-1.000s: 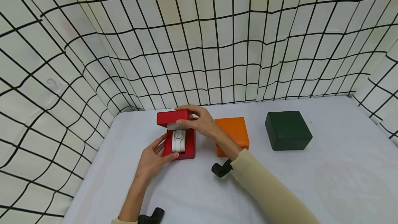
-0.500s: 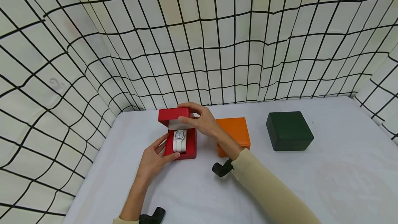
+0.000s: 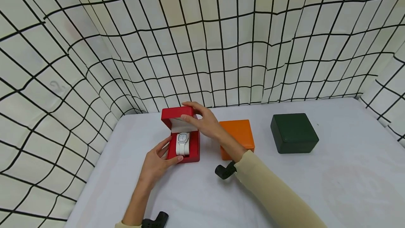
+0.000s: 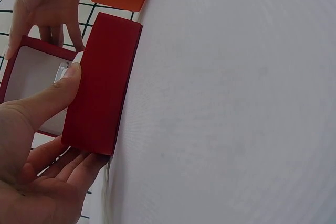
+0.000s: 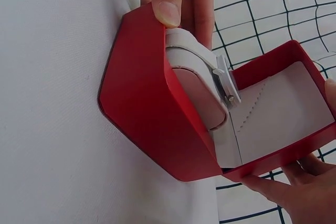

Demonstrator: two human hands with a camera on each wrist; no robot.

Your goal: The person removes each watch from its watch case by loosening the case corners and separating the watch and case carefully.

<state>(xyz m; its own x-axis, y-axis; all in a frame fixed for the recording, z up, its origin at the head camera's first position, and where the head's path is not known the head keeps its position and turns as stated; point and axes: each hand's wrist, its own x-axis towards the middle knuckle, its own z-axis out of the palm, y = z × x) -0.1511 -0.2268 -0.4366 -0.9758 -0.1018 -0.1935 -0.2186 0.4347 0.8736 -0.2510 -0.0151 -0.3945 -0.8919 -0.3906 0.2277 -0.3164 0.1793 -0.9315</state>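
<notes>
Sitting open on the left of the white-covered desk [image 3: 345, 185], the red box [image 3: 195, 147] is taking up both hands. The left hand [image 3: 154, 164] is curling round the base's left side with its thumb at the near edge, its grip grasping the base, seemingly so the box is not sliding. The right hand [image 3: 205, 122] is pinching the raised lid [image 3: 176, 113] at its right side, that grip clasping it, presumably to control its angle (whether the hinge is bearing any weight is not showing). One white watch [image 3: 182, 144] is resting inside, dial upward, probably for easy viewing. Three boxes are forming a row: one red; one orange box [image 3: 238, 131], closed, partly hiding behind the right forearm [image 3: 232, 147]; one green box [image 3: 294, 131], also closed, standing farthest right.
</notes>
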